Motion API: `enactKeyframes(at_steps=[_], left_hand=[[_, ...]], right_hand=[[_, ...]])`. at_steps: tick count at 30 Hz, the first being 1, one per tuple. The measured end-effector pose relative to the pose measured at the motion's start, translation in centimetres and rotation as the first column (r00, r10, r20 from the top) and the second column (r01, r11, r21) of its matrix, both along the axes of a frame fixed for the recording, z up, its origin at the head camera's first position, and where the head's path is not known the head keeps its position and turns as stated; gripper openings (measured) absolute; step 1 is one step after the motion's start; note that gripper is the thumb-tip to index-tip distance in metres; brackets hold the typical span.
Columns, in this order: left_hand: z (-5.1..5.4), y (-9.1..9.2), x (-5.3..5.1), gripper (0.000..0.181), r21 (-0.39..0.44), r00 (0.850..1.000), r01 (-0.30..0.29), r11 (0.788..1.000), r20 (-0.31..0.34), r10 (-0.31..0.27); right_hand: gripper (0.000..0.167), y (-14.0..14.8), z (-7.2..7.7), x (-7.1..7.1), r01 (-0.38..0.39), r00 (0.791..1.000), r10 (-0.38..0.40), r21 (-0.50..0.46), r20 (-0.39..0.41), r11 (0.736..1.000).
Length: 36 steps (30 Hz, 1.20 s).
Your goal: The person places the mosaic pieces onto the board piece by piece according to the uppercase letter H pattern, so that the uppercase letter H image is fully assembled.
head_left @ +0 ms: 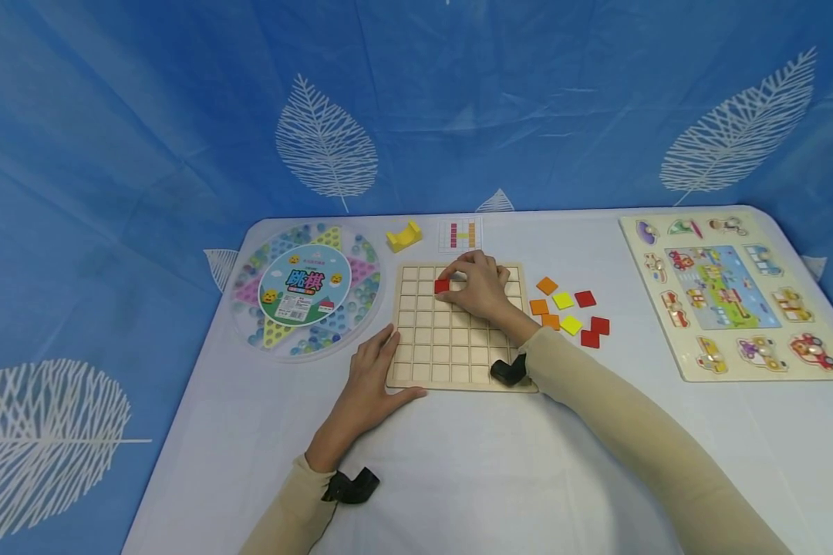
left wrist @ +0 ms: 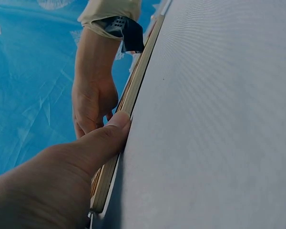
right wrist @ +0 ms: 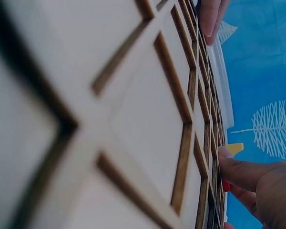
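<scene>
A wooden grid board with square cells lies on the white table. Near its far edge, my right hand pinches a red square tile between thumb and fingers, at a cell left of the middle. The right wrist view shows a sliver of that red tile under the fingertips. My left hand rests at the board's near left corner, fingers along the left side, thumb along the front. In the left wrist view its thumb presses the board's edge.
Loose orange, yellow and red tiles lie right of the board. Behind it are a pattern card and a yellow curved block. A round Chinese checkers set stands left; a wooden picture puzzle lies far right.
</scene>
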State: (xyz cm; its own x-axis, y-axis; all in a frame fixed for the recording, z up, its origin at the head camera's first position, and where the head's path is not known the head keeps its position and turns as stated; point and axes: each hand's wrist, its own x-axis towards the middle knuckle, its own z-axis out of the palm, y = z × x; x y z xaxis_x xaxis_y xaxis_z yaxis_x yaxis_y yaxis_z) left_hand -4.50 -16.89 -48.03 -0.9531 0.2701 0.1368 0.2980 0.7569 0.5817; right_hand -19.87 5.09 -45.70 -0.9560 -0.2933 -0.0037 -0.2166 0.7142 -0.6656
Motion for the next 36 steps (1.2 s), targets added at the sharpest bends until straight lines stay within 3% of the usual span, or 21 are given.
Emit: enactKeyframes(at_steps=[13, 20, 26, 31, 36], left_hand=[[0.1, 0.0, -0.1, 0.099, -0.003, 1.0, 0.008, 1.0, -0.001, -0.008], [0.3, -0.1, 0.0, 0.1, -0.002, 1.0, 0.016, 1.0, -0.01, -0.017], [0.3, -0.1, 0.0, 0.1, 0.004, 1.0, 0.016, 1.0, -0.018, -0.016], [0.3, 0.0, -0.1, 0.098, 0.014, 1.0, 0.019, 1.0, -0.003, -0.019], [0.3, 0.0, -0.1, 0.099, 0.01, 1.0, 0.019, 1.0, -0.004, -0.019]], right_hand=[[0.029, 0.1, 0.1, 0.1, -0.01, 1.0, 0.01, -0.013, 0.009, 1.0], [0.037, 1.5, 1.2, 0.2, -0.09, 0.995, 0.094, -0.094, 0.039, 0.991], [0.042, 5.0, 2.7, 0.5, -0.137, 0.99, 0.138, -0.142, -0.003, 0.98], [0.041, 9.7, 2.9, 1.1, -0.107, 0.994, 0.107, -0.142, -0.008, 0.984], [0.039, 14.6, 2.8, 2.5, -0.054, 0.999, 0.054, -0.061, -0.002, 0.997]])
